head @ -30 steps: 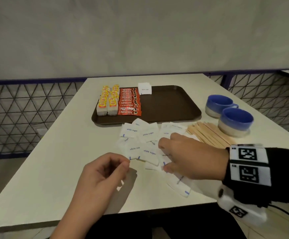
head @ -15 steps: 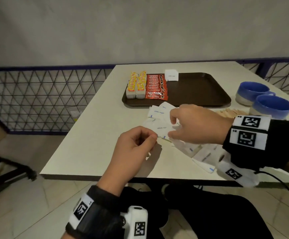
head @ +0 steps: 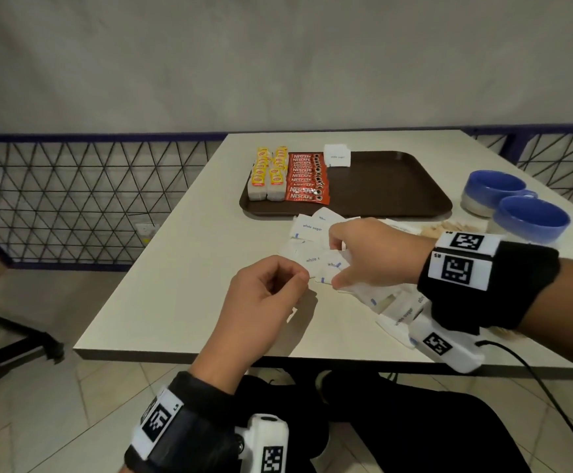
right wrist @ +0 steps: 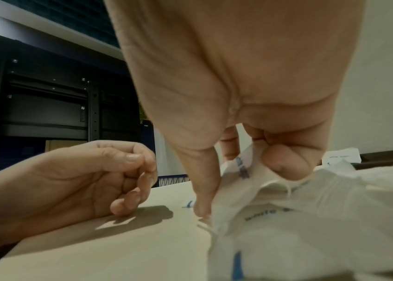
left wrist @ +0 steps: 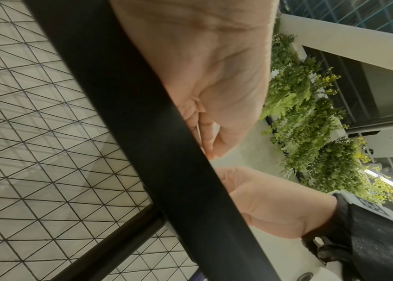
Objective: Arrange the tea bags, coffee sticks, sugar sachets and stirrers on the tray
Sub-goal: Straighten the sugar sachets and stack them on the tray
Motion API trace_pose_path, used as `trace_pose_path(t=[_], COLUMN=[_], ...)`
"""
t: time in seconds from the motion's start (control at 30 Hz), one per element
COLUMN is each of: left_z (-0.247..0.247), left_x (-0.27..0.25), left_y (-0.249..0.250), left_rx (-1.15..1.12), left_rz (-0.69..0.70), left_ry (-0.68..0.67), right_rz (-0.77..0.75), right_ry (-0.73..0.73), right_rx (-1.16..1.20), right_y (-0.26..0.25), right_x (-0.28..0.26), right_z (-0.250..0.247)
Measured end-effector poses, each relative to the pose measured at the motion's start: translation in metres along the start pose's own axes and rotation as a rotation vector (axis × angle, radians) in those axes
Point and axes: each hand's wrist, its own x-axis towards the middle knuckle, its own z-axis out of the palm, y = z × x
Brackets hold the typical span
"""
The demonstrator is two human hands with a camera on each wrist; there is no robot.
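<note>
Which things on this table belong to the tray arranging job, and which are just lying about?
Part of the job:
tray
tea bags
coffee sticks
sugar sachets, one in the right hand's grip
stirrers

Just lying about:
two blue cups
wire mesh fence

"NESCAFE" on coffee sticks [head: 307,177], "white sugar" on sachets [head: 309,230]

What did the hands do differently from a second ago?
The right hand, which lay flat on the loose sugar sachets, has lifted and now pinches some of them. The left hand kept its fingers curled, close beside. The tray, with its tea bags, coffee sticks and white stack, looks unchanged, and so do the cups.
</note>
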Motion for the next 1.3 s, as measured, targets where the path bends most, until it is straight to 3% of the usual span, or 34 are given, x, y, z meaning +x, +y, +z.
trace_pose_path(t=[0.23, 0.4, 0.5, 0.6, 0.73, 0.9, 1.07, 1.3], left_z=[0.001, 0.0, -0.003, -0.006, -0.01, -0.009, -0.01, -0.012], left_x=[0.003, 0.004, 0.003, 0.002, 0.002, 0.005, 0.005, 0.003], left_y=[0.002, 0.004, 0.002, 0.004, 0.006, 0.005, 0.005, 0.006], left_rx=[-0.111, -0.063, 0.003, -0.091, -0.302, -0.503, -0.512, -0.378], left_rz=[-0.05, -0.053, -0.037, -0.053, -0.099, -0.174, -0.168, -0.107], left_ry=[0.04, -0.081, -0.068, -0.073, -0.034, 0.037, 0.009, -0.019], right_rz=[-0.14, -0.245, -0.284, -0.333, -0.251, -0.132, -0.185, -0.275], right_ry=[0.018, 0.039, 0.059, 0.109, 0.129, 0.037, 0.148, 0.002], right_rx=[0.093, 0.224, 0.215, 0.241, 0.359, 0.723, 0.708, 0.582], right_y=[-0.003, -0.017, -0.024, -0.027, -0.02, -0.005, -0.007, -0.01], right_x=[-0.01, -0.017, -0.015, -0.013, -0.013, -0.014, -0.012, -0.008], right_z=[-0.009, -0.019, -0.011, -0.008, -0.013, -0.015, -0.02, -0.027])
